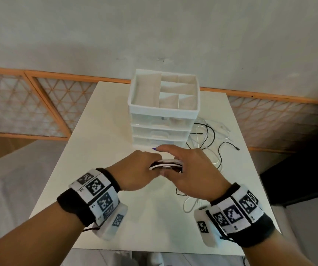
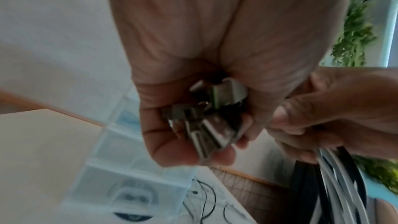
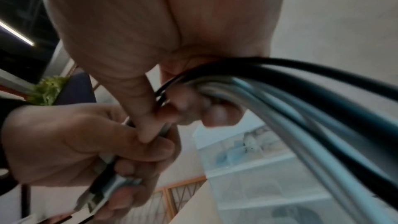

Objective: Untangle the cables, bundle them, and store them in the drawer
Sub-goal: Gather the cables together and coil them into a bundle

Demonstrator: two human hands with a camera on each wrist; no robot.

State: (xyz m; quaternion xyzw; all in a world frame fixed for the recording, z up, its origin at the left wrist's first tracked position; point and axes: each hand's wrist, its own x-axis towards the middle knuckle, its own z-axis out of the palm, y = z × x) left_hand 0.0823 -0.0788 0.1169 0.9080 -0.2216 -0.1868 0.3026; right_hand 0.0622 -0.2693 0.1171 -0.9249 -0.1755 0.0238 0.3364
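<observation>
A bundle of black and white cables (image 1: 166, 164) is held between both hands above the white table (image 1: 100, 150), just in front of the drawer unit (image 1: 162, 120). My left hand (image 1: 144, 166) grips the plug ends (image 2: 211, 125) in its curled fingers. My right hand (image 1: 181, 169) has the cable loops (image 3: 290, 101) round its fingers, thumb pressed against the left hand, index finger stretched out forward. Loose black and white cables (image 1: 210, 139) lie on the table to the right of the unit. The unit's three drawers are shut.
The white drawer unit carries an open tray with dividers (image 1: 164, 93) on top. An orange lattice railing (image 1: 39, 104) runs behind the table. Cable strands (image 1: 189, 204) trail off under my right wrist toward the table's near right side.
</observation>
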